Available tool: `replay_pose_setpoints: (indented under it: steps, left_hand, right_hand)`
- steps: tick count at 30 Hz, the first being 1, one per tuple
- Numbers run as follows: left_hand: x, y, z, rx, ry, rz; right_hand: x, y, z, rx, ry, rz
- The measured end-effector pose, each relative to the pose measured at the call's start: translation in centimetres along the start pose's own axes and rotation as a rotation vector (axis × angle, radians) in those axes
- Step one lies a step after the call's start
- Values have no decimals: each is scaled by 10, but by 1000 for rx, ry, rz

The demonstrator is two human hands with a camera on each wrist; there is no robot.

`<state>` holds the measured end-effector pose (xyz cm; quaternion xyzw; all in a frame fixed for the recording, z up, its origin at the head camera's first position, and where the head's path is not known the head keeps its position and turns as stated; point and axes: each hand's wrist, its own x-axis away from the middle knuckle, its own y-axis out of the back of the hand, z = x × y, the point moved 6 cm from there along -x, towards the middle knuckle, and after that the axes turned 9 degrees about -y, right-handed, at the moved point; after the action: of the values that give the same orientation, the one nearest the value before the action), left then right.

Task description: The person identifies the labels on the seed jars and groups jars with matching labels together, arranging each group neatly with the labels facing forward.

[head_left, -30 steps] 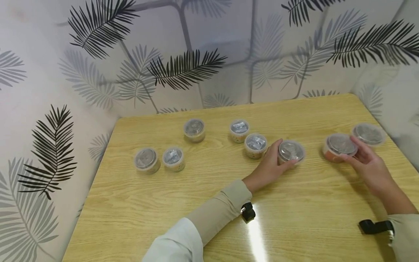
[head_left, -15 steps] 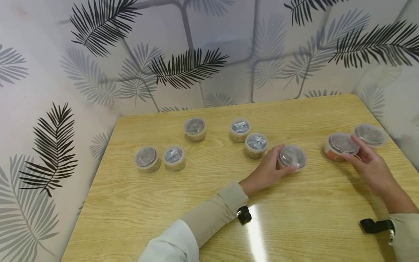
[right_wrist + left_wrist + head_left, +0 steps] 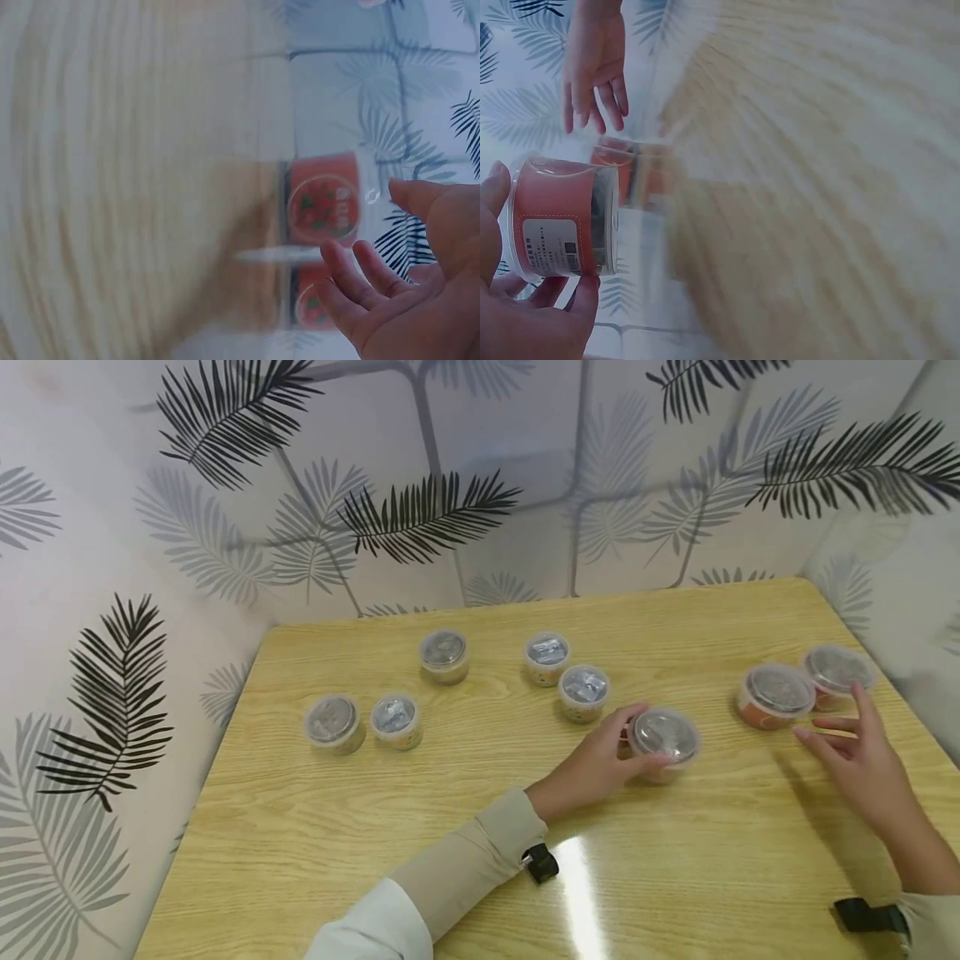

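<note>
The small lidded tub (image 3: pixel 664 737), red-walled with a white label, is sitting upright near the middle of the wooden surface (image 3: pixel 675 860), its clear lid facing up and its short axis vertical, with the left hand (image 3: pixel 600 760) curling thumb and fingers round its wall. This looks like the step of taking hold of one tub; the next move would call for a firm grip on the wall and a level lift. The right hand (image 3: pixel 862 760) is hovering with fingers spread, holding nothing, just short of two red tubs (image 3: pixel 776 695).
</note>
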<state>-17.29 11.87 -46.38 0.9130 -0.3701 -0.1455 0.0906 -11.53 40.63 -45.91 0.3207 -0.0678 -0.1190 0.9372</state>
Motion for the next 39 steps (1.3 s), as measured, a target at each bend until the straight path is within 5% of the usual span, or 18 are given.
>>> replay_pose_setpoints:
  steps: [6, 12, 16, 28, 39]
  left_hand:
    - [12, 14, -19, -18, -11, -29]
    - [22, 23, -42, -61, -36, -55]
    - [32, 28, -55, -64, -65, -72]
    - [71, 49, -77, -89, -81, -176]
    - [100, 65, -72, -43, -33, -236]
  right_hand:
    - [18, -16, 38, -18, 101, 59]
    - [44, -59, 95, -158, 348, 306]
    - [56, -86, 123, -240, 396, 442]
    - [66, -124, 159, -548, 405, 602]
    - [69, -151, 173, -579, 308, 664]
